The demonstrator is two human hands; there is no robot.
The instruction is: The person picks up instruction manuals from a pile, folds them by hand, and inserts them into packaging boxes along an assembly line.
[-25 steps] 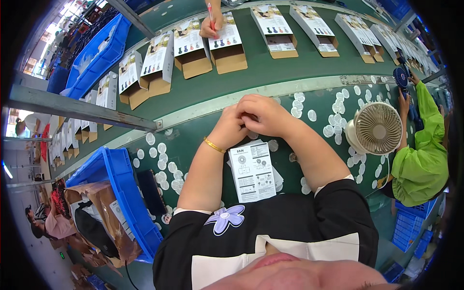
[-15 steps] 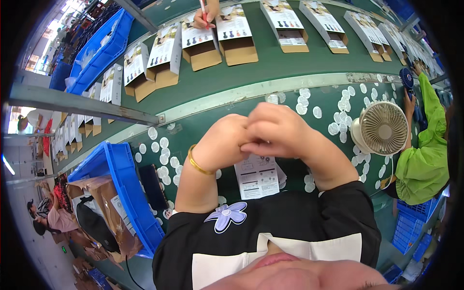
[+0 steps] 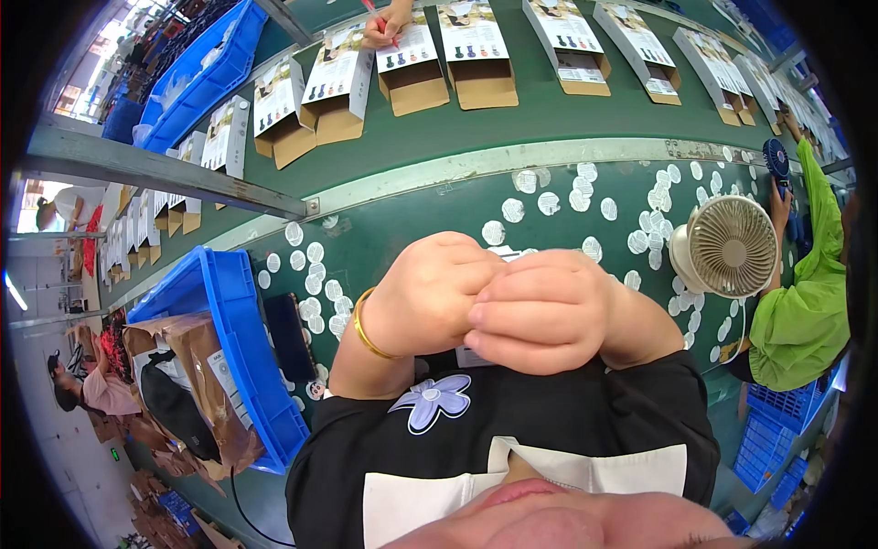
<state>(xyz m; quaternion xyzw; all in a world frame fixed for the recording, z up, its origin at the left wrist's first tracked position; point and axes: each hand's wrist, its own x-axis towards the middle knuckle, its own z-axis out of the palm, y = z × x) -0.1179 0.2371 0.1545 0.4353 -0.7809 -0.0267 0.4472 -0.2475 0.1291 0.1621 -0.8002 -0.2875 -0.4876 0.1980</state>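
My left hand point(image 3: 437, 291) and my right hand point(image 3: 541, 311) are pressed together in front of my chest, above the green work surface. The right hand's fingers are curled, their backs toward me. They overlap the fingertips of my left hand, which has a gold bangle point(image 3: 362, 325) at its wrist. Whatever is pinched between them, if anything, is hidden. A sliver of a white printed leaflet point(image 3: 468, 358) shows just below the hands. Beyond them lie loose round whitish stickers or discs point(image 3: 493, 232).
Open printed boxes point(image 3: 476, 55) stand in a row on the green belt point(image 3: 402, 146) behind a metal rail. Another person's hand point(image 3: 388, 26) holds a red pen there. A blue crate point(image 3: 240, 339) and a dark phone point(image 3: 289, 337) are at left. A fan point(image 3: 729, 245) and a green-sleeved person point(image 3: 805, 316) are at right.
My hands have come down closer to my body and now cover most of the leaflet. My right hand has turned, showing its curled fingers. The boxes appear slightly further right.
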